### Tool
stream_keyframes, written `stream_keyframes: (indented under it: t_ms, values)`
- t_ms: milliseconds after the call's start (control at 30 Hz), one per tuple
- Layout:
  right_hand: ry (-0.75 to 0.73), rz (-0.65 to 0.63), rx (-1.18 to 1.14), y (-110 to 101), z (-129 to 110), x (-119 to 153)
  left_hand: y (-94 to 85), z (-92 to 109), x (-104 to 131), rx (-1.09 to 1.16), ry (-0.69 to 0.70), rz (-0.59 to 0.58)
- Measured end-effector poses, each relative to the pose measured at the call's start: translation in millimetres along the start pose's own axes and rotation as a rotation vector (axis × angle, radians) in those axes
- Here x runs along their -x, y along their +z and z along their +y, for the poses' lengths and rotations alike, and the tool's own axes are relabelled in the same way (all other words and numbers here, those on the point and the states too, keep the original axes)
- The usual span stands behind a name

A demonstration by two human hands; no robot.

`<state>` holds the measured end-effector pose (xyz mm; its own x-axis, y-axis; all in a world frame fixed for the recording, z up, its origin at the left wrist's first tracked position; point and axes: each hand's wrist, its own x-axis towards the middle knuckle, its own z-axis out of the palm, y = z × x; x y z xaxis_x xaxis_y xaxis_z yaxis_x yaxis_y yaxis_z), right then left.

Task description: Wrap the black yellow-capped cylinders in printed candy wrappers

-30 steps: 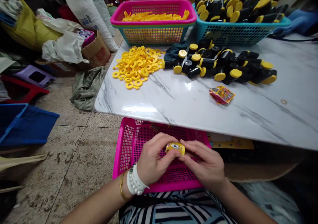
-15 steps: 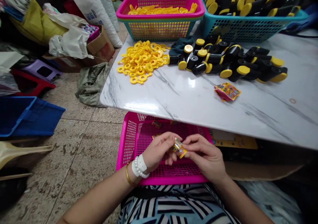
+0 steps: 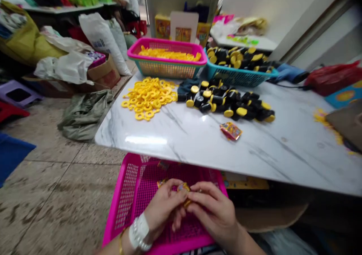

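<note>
Over a pink mesh basket (image 3: 128,194), both hands meet at a small, colourful yellow wrapper (image 3: 183,187). My left hand (image 3: 166,202), with a white band and pearl bracelet at its wrist, pinches the wrapper from the left. My right hand (image 3: 216,209) has its fingertips closed on the wrapper's right side. Fingers hide part of it. Small packets lie in the basket below. On the marble table (image 3: 175,142) above are a pile of yellow ring pieces (image 3: 149,95), many black cylinders with yellow caps (image 3: 232,100) and a red-orange packet (image 3: 231,130).
At the table's back stand a pink-rimmed basket (image 3: 169,67) of yellow pieces and a teal basket (image 3: 240,76) of black-and-yellow parts. A red bag (image 3: 333,78) lies at the right. Sacks (image 3: 104,40) and a blue bin (image 3: 14,153) stand left. A seated person (image 3: 130,2) shows behind.
The view has tilted up and shifted right, showing more of the room and the table's right side. Both hands still hold the wrapper, with their fingers slightly shifted around it.
</note>
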<state>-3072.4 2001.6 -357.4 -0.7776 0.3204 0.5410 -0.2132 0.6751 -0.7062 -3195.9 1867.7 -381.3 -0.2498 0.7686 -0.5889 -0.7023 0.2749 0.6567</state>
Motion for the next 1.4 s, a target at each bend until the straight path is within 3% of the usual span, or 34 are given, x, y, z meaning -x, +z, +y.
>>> stream_keyframes:
  t_ms: [67, 200, 300, 400, 500, 633, 800, 867, 933, 1000, 1067, 1100, 1233, 1400]
  values:
    - [-0.061, 0.024, 0.182, -28.0, 6.2, -16.8, -10.1, 0.1, -1.1, -0.041, 0.022, 0.054]
    - [0.005, 0.288, 0.719, -92.8, 41.4, -60.5, -19.4, 4.5, 1.0, -0.265, 0.063, 0.121]
    - [0.004, 0.158, 0.954, -111.2, 74.4, -83.4, -10.4, 8.2, 7.7, -0.450, 0.090, 0.057]
    - [-0.088, 0.072, 1.057, -104.6, 90.2, -90.9, 4.8, 15.8, 15.2, -0.580, 0.187, 0.025]
    - [-0.159, 0.163, 1.045, -95.2, 84.7, -91.1, 19.4, 31.6, 19.7, -0.564, 0.258, 0.052]
    - [-0.268, 0.272, 0.974, -75.5, 53.6, -83.4, 36.3, 59.2, 11.3, -0.394, 0.287, 0.048]
    - [-0.407, 0.068, 0.721, -31.7, 10.2, -56.0, 43.0, 80.9, -10.1, -0.221, 0.364, 0.073]
    - [-0.246, 0.043, 0.500, -24.1, 2.4, -50.4, 40.4, 83.6, -11.5, -0.260, 0.409, 0.115]
    - [0.074, -0.003, 0.214, -24.0, 0.4, -53.0, 38.1, 84.2, -8.8, -0.355, 0.489, 0.154]
    - [0.397, -0.139, -0.051, -26.3, 1.2, -61.4, 37.7, 83.8, -5.0, -0.433, 0.585, 0.190]
    - [0.591, -0.237, -0.204, -26.2, 2.1, -70.3, 38.6, 82.7, -1.6, -0.411, 0.662, 0.239]
    - [0.646, -0.225, -0.239, -24.6, 2.1, -73.5, 39.1, 81.8, 0.0, -0.367, 0.682, 0.270]
    - [0.716, 0.002, -0.265, -13.0, 0.6, -72.9, 40.1, 74.6, 9.4, -0.287, 0.744, 0.351]
    - [0.580, 0.096, -0.153, -4.4, -0.7, -61.0, 40.7, 62.9, 20.9, -0.452, 0.889, 0.378]
